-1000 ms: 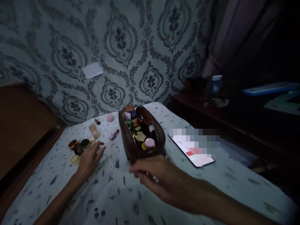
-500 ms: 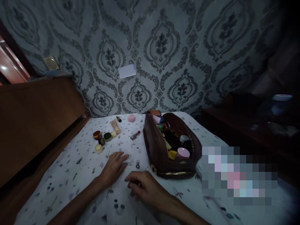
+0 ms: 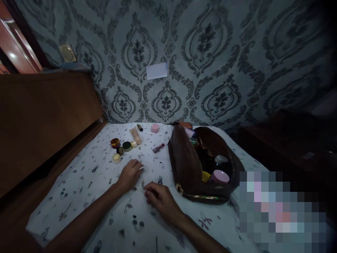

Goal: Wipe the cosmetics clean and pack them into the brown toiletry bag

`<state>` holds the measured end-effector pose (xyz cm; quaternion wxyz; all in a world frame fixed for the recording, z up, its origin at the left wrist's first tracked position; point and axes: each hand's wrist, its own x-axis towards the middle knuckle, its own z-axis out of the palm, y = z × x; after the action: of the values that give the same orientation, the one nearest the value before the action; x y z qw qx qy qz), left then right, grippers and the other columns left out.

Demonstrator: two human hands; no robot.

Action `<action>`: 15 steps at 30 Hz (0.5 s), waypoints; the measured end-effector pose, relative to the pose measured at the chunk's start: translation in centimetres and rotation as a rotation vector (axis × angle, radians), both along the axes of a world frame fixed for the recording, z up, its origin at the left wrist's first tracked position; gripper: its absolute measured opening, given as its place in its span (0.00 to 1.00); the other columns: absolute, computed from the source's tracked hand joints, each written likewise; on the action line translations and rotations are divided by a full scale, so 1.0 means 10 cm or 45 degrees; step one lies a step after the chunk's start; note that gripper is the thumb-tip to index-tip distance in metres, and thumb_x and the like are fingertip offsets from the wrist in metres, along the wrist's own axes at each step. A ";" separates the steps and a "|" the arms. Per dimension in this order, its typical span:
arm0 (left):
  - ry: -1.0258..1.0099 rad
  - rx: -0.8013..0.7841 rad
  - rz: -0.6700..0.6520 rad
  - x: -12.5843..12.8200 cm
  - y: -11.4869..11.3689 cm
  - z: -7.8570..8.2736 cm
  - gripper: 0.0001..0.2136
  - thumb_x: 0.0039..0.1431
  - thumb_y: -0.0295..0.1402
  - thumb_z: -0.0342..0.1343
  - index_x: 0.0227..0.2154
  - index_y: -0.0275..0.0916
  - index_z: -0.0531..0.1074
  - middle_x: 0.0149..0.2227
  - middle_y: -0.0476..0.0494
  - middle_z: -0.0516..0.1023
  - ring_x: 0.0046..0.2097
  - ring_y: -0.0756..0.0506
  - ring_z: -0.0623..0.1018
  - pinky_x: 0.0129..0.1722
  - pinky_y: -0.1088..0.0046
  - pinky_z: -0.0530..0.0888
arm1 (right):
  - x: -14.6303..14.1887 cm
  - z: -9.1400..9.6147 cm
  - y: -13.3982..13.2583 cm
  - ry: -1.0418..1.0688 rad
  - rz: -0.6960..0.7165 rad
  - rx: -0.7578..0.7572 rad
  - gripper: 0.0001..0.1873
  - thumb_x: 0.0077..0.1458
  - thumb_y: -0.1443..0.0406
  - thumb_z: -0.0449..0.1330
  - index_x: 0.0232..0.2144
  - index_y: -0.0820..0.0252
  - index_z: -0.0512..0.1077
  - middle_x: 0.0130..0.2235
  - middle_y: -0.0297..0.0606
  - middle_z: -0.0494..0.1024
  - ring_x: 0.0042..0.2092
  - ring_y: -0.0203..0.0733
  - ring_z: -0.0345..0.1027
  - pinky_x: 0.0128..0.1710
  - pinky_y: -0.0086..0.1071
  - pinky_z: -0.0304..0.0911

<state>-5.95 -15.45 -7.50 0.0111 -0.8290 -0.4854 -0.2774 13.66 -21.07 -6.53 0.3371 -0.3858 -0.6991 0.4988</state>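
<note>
My left hand (image 3: 130, 173) rests palm down on the white patterned sheet (image 3: 92, 193), fingers slightly bent; beside its fingertips is a small pale, see-through shape I cannot make out. Closer to me, my right hand (image 3: 162, 200) hovers or rests with loosely curled fingers, and nothing shows in it. To its right stands an unzipped brown bag (image 3: 184, 158) holding a pink-lidded jar (image 3: 220, 176), a yellow item (image 3: 205, 176) and a greyish lid (image 3: 221, 159). Beyond my left hand lie a cream jar (image 3: 116, 158), a dark-lidded jar (image 3: 126, 146), a beige tube (image 3: 136, 135) and a lip gloss tube (image 3: 158, 148).
Farther back are a red-and-gold jar (image 3: 115, 143), a pink round container (image 3: 154, 128) and a small dark bottle (image 3: 139, 127). A wooden panel (image 3: 47, 119) borders the left side, a patterned wall the back. A pixelated patch covers the lower right.
The view has shifted, so the bag and cosmetics appear farther right. My left hand's fingers look more drawn together; my right hand is curled much as before.
</note>
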 end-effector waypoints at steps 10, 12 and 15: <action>-0.022 -0.002 0.073 -0.08 -0.01 0.08 0.07 0.66 0.31 0.48 0.38 0.41 0.71 0.38 0.43 0.72 0.42 0.44 0.72 0.42 0.67 0.72 | -0.01 0.01 -0.01 -0.001 0.007 -0.002 0.11 0.58 0.66 0.52 0.36 0.61 0.74 0.27 0.35 0.75 0.28 0.36 0.69 0.29 0.28 0.61; -0.038 0.019 0.095 -0.14 -0.02 0.13 0.07 0.66 0.31 0.47 0.38 0.40 0.71 0.39 0.42 0.72 0.42 0.43 0.72 0.42 0.66 0.72 | -0.01 0.02 -0.03 0.001 0.005 -0.011 0.10 0.58 0.67 0.52 0.35 0.62 0.74 0.26 0.34 0.74 0.28 0.36 0.69 0.30 0.28 0.61; -0.063 0.052 0.146 -0.23 -0.03 0.17 0.07 0.66 0.32 0.47 0.37 0.39 0.70 0.38 0.42 0.71 0.41 0.43 0.71 0.41 0.65 0.72 | 0.00 0.02 -0.03 -0.007 0.001 0.003 0.10 0.57 0.68 0.53 0.35 0.62 0.74 0.25 0.32 0.73 0.28 0.36 0.69 0.30 0.28 0.61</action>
<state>-8.30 -15.79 -5.77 0.0317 -0.7924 -0.5264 -0.3064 13.65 -21.41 -6.34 0.3356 -0.3866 -0.7006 0.4971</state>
